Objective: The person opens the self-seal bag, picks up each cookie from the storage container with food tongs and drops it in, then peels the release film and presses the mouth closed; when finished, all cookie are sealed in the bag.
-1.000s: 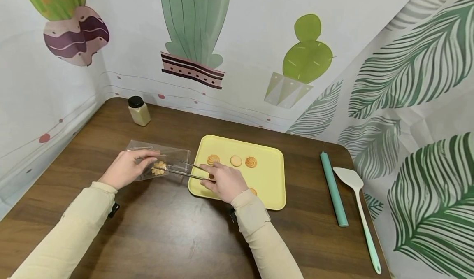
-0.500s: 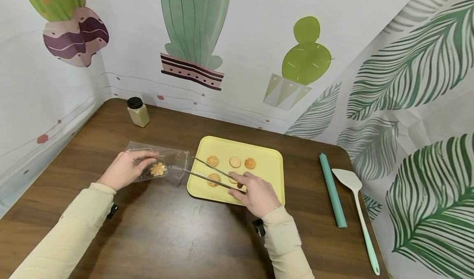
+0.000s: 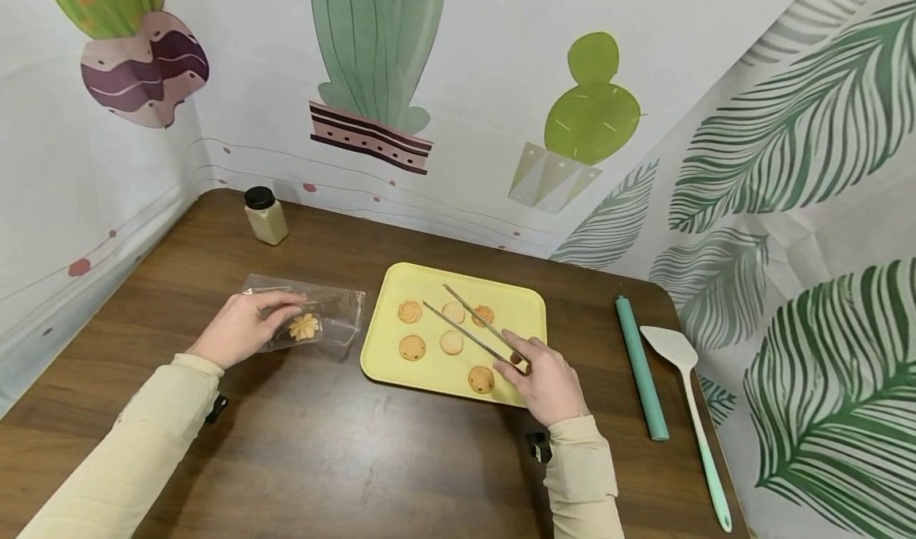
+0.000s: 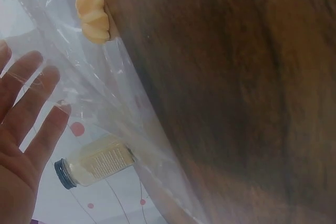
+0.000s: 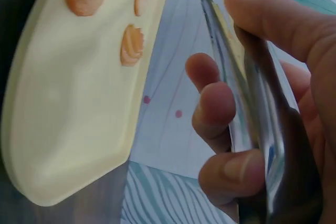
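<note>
Left hand (image 3: 245,326), left of frame: thumb and forefinger hold the clear bag (image 3: 342,310) near its left end; left wrist view shows its other fingers spread, film at the tips. One flower cookie (image 3: 304,327) is in the bag. Right hand (image 3: 547,381), right of centre: grasping the metal tongs (image 3: 490,327), tips apart and pointing up-left over the yellow tray (image 3: 429,374), nothing clamped between them. Tray sits mid-frame, six cookies on it: left swirl cookie (image 3: 409,312) and right swirl cookie (image 3: 483,314) in the upper row with a plain cookie (image 3: 452,343) type between, another plain one below that, speckled cookie (image 3: 412,348) lower left, one more speckled near the bottom edge. Jar (image 3: 267,221) with black lid upper left. Green rod (image 3: 642,368) and white-headed spatula (image 3: 671,347) side by side, far right. All on the brown table (image 3: 308,459).
</note>
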`<state>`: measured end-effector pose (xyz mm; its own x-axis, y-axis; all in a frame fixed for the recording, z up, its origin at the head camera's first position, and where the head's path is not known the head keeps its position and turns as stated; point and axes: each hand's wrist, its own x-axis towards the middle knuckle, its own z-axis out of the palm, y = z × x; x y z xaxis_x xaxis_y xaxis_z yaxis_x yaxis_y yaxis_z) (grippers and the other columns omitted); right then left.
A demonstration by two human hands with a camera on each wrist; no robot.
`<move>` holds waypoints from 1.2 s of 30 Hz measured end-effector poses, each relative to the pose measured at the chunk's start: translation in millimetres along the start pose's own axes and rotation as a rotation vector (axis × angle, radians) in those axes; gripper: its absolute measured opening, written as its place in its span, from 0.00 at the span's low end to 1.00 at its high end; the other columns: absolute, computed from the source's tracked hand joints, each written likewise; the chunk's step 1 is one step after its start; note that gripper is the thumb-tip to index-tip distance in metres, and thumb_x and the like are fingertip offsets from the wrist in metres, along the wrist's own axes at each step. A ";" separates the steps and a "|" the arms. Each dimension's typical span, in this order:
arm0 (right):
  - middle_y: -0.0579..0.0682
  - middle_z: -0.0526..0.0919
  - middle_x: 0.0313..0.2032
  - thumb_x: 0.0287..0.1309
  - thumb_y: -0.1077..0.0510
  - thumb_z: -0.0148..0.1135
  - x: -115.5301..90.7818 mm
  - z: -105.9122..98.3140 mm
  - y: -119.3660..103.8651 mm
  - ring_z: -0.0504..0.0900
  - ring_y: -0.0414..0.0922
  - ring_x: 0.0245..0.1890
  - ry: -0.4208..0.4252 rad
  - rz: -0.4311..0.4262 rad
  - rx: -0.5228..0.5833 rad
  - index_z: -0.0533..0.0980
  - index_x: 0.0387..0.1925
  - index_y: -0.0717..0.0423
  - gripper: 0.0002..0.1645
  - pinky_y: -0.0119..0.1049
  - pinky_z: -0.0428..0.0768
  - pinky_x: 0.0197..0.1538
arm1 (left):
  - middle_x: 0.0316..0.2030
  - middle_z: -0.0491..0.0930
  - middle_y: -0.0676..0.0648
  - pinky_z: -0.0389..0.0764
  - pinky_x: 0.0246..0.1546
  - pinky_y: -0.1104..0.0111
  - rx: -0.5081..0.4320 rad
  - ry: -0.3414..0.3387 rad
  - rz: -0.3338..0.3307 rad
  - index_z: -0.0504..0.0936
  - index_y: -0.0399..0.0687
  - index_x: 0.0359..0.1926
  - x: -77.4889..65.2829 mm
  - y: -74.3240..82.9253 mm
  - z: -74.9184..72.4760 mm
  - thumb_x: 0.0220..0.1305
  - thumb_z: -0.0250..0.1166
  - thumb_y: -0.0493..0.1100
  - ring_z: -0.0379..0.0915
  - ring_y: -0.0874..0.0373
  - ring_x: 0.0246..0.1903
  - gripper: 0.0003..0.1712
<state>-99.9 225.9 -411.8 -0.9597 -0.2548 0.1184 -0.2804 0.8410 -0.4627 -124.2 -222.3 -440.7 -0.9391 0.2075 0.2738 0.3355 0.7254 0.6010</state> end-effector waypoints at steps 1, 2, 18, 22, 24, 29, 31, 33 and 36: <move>0.40 0.78 0.31 0.56 0.47 0.71 -0.2 1.3 1.0 0.69 0.38 0.24 0.003 0.003 0.006 0.77 0.60 0.46 0.30 0.36 0.68 0.23 | 0.46 0.84 0.44 0.77 0.43 0.54 -0.001 0.001 -0.002 0.86 0.47 0.48 -0.2 0.0 0.1 0.66 0.65 0.39 0.80 0.49 0.45 0.11; 0.40 0.78 0.31 0.56 0.47 0.71 -0.5 2.3 1.2 0.69 0.38 0.23 0.003 0.006 0.014 0.77 0.60 0.46 0.30 0.36 0.68 0.22 | 0.46 0.84 0.44 0.77 0.43 0.54 -0.002 0.001 -0.003 0.86 0.47 0.48 -0.3 -0.1 0.2 0.66 0.65 0.40 0.80 0.49 0.45 0.11; 0.40 0.78 0.30 0.55 0.46 0.71 2.8 20.7 -6.3 0.68 0.37 0.21 -0.034 -0.017 0.042 0.78 0.59 0.48 0.30 0.36 0.69 0.23 | 0.47 0.84 0.42 0.77 0.42 0.51 -0.017 0.004 -0.007 0.86 0.46 0.48 -1.1 -1.8 0.4 0.66 0.65 0.39 0.79 0.48 0.46 0.11; 0.38 0.77 0.29 0.54 0.46 0.72 2.4 22.0 -6.8 0.68 0.37 0.21 -0.036 -0.021 0.037 0.78 0.59 0.47 0.30 0.36 0.68 0.22 | 0.47 0.84 0.42 0.77 0.43 0.51 -0.015 0.000 -0.009 0.86 0.45 0.49 -1.6 -1.2 0.4 0.66 0.65 0.39 0.79 0.48 0.47 0.11; 0.37 0.76 0.29 0.54 0.46 0.72 2.3 22.6 -7.0 0.68 0.37 0.21 -0.038 -0.024 0.035 0.78 0.58 0.47 0.30 0.36 0.68 0.22 | 0.47 0.84 0.42 0.77 0.43 0.51 -0.017 -0.001 -0.011 0.85 0.45 0.49 -2.0 -1.3 0.2 0.66 0.65 0.39 0.79 0.47 0.46 0.11; 0.36 0.75 0.28 0.53 0.46 0.72 3.7 23.6 -7.5 0.66 0.37 0.19 -0.048 -0.033 0.035 0.79 0.58 0.48 0.30 0.36 0.67 0.22 | 0.47 0.84 0.41 0.77 0.43 0.51 -0.021 0.000 -0.007 0.85 0.45 0.49 -1.6 -1.6 0.2 0.66 0.64 0.40 0.79 0.48 0.46 0.11; 0.36 0.75 0.28 0.53 0.46 0.72 4.3 24.3 -7.8 0.66 0.36 0.18 -0.056 -0.036 0.034 0.78 0.58 0.49 0.31 0.35 0.67 0.22 | 0.47 0.84 0.42 0.77 0.43 0.50 -0.020 0.001 -0.004 0.85 0.45 0.49 -1.5 -1.6 0.2 0.66 0.64 0.40 0.79 0.48 0.46 0.11; 0.36 0.75 0.28 0.54 0.46 0.72 4.7 25.0 -8.3 0.66 0.36 0.18 -0.068 -0.033 0.032 0.78 0.58 0.50 0.31 0.35 0.67 0.22 | 0.46 0.84 0.42 0.77 0.43 0.51 -0.019 0.001 -0.005 0.86 0.46 0.48 -1.9 -1.6 0.1 0.66 0.65 0.40 0.79 0.48 0.46 0.11; 0.36 0.75 0.28 0.54 0.45 0.71 4.4 26.1 -9.0 0.66 0.36 0.18 -0.091 -0.020 0.026 0.78 0.59 0.50 0.32 0.35 0.67 0.22 | 0.45 0.85 0.44 0.77 0.43 0.52 -0.017 0.005 -0.013 0.86 0.47 0.48 -2.1 -1.9 0.8 0.65 0.66 0.40 0.80 0.50 0.45 0.11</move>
<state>-101.1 204.8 -430.1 -0.9479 -0.3150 0.0477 -0.2979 0.8230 -0.4837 -122.9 -223.6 -443.0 -0.9430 0.1954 0.2695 0.3249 0.7167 0.6171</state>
